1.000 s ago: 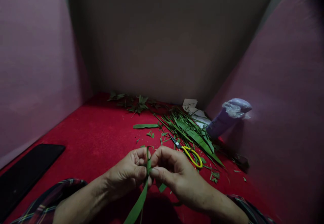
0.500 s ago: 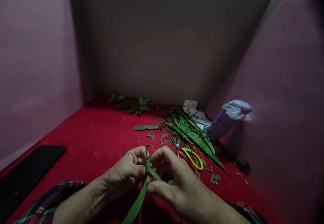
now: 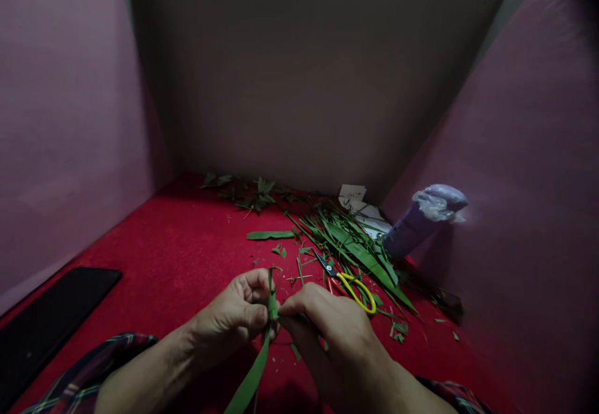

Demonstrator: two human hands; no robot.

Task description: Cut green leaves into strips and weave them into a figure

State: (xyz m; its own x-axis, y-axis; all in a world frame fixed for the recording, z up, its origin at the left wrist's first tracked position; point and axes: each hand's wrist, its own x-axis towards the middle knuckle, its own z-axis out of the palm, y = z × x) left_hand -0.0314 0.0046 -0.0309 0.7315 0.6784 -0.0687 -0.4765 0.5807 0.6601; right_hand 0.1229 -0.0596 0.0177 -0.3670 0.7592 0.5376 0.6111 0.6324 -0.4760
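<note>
The left hand held a green leaf strip between thumb and fingers, at the bottom centre; its broad end hung toward seven o'clock. The right hand met the strip from three o'clock, thumb and forefinger narrow together, but whether they pinched it I could not tell. This hand also stood before the scissors, at two o'clock, and hid a part of their red handle. Just beside the scissors lay a heap of leaves; beyond it, in same direction, was a purple container, tilted, near white papers. A flat leaf piece lay at twelve o'clock, and a black slab at nine, well apart
</note>
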